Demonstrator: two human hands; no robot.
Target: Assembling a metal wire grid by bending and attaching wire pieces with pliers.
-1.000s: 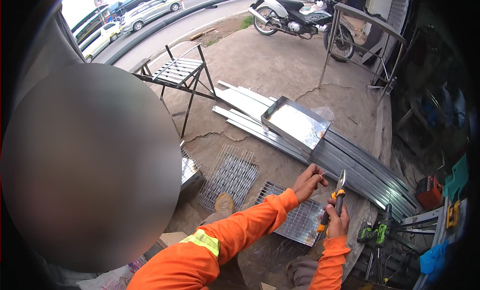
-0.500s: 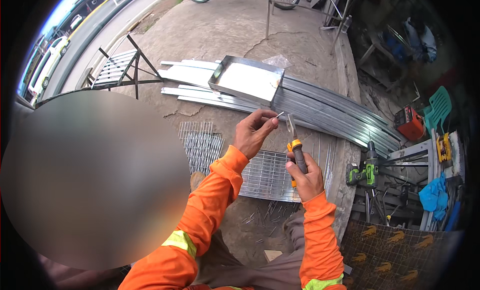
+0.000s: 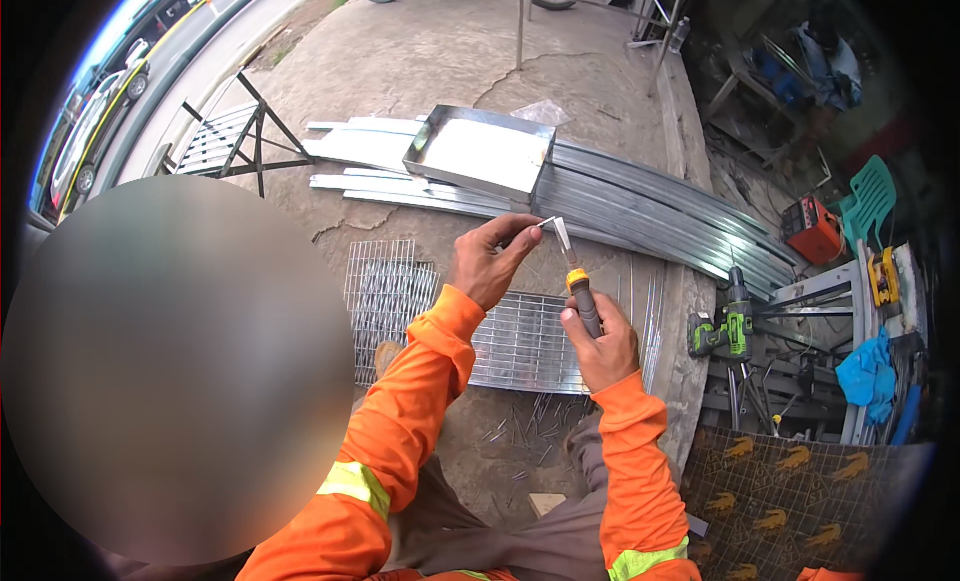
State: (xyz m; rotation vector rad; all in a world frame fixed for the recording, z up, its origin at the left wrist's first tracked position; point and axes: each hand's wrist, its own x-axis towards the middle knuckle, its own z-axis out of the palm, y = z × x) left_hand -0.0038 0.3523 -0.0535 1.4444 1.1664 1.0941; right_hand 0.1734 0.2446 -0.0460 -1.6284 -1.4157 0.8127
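Note:
My left hand point(image 3: 490, 259) pinches a short, thin piece of metal wire point(image 3: 546, 222) between thumb and forefinger. In my right hand point(image 3: 605, 349) are pliers point(image 3: 584, 293) with grey and yellow handles, held upright and closed around by the fingers. The metal jaws reach up to the wire's tip; whether they grip it I cannot tell. Below my hands a wire mesh panel point(image 3: 520, 341) lies over shiny sheet metal. More mesh pieces point(image 3: 385, 281) are piled left of it. Several short wire bits point(image 3: 535, 418) are scattered on the ground between my legs.
An open sheet-metal tray point(image 3: 480, 151) rests on long metal channels point(image 3: 640, 206) ahead. At right are a green cordless drill point(image 3: 738, 326), a red box-shaped machine point(image 3: 812, 231), a green chair point(image 3: 870, 203) and a blue cloth point(image 3: 868, 376). A metal frame point(image 3: 235, 141) stands far left. A blurred round patch covers the lower left.
The pliers have turned edge-on and their jaws have come up against the wire's tip. Both hands now sit slightly further left in the view, which has shifted a little.

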